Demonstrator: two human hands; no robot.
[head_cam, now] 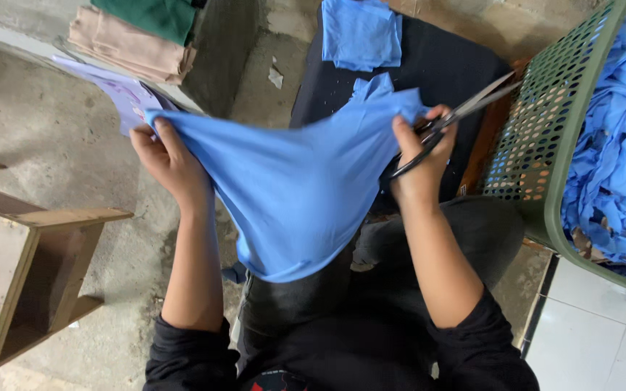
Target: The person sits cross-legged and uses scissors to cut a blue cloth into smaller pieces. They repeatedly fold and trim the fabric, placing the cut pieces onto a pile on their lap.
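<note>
Held up and stretched taut between both hands above the lap: a blue cloth piece, probably to keep its edge straight. Left hand clenched on one corner. Right hand pinching the opposite corner while also gripping black-handled scissors, blades pointing away. Soft, thin, plain sky-blue, lower edge hanging curved. Nearby: green perforated basket of blue scraps, folded blue pieces on black fabric.
</note>
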